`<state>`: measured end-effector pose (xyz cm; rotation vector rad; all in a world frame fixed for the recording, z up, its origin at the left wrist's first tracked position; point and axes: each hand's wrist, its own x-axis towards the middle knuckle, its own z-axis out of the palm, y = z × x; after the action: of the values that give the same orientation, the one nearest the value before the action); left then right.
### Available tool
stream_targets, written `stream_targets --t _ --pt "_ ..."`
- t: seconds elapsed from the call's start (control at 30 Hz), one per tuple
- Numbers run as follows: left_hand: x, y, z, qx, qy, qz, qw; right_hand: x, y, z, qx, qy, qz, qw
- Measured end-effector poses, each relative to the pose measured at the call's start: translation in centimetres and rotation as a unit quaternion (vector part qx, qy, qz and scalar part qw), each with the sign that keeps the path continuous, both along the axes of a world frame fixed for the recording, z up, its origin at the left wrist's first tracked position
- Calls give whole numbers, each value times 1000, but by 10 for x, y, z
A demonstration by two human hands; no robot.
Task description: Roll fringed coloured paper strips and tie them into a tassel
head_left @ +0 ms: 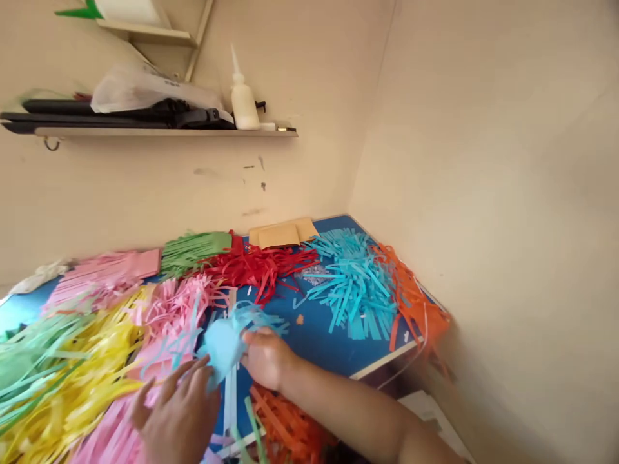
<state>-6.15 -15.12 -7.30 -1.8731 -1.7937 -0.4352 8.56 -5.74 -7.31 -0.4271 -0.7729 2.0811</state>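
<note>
A light-blue fringed paper piece, with cut strips fanning out on both sides, is held over the table. My right hand pinches its right edge between thumb and fingers. On its lower left is my left hand, fingers spread and slightly bent; the fingertips are close to the paper, and I cannot tell whether they touch it. Pink fringed paper lies just behind my left hand. A heap of brighter blue fringed paper rests farther back to the right.
On the blue table lie yellow fringe, mint-green fringe, red fringe and green fringe. Orange fringe hangs over the right edge. Tan paper pieces are at the back. A wall shelf holds a white bottle.
</note>
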Motion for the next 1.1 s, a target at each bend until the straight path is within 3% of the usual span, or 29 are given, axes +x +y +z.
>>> stream_targets --t 0.07,0.17,0.3,0.33,0.37,0.4,0.43,0.5,0.53,0.6,0.7,0.83,1.0,1.1 --pt "28 11 -6 -29 -16 -57 998 24 15 2 -81 31 -69 994" --pt "70 29 -18 -87 -49 -112 989 94 44 12 -108 -77 -263 956" --pt "102 42 -27 -148 -79 -131 977 190 52 28 -55 -240 -475 845" --pt "105 44 -27 -157 -84 -132 975 201 46 28 7 -285 -523 803" --pt "107 45 -26 -164 -88 -130 974 205 37 26 118 -351 -544 753" --pt "108 46 -25 -170 -91 -126 973 202 26 21 255 -416 -512 707" --pt "108 46 -23 -177 -92 -122 972 195 16 15 398 -469 -428 662" --pt "106 46 -18 -192 -88 -118 970 173 1 1 593 -514 -175 595" --pt "104 44 -17 -199 -83 -120 969 163 -2 -6 630 -520 -70 572" --pt "98 41 -16 -205 -69 -126 968 151 -1 -15 633 -547 24 548" --pt "91 36 -17 -198 -49 -135 970 154 10 -18 607 -585 31 538" --pt "86 37 -18 -183 -68 -141 970 159 17 -15 630 -567 18 530" --pt "69 44 -19 -189 -170 -135 958 145 35 -18 569 -579 42 583" --pt "58 50 -22 -223 -229 -96 943 138 46 -16 518 -611 33 598"
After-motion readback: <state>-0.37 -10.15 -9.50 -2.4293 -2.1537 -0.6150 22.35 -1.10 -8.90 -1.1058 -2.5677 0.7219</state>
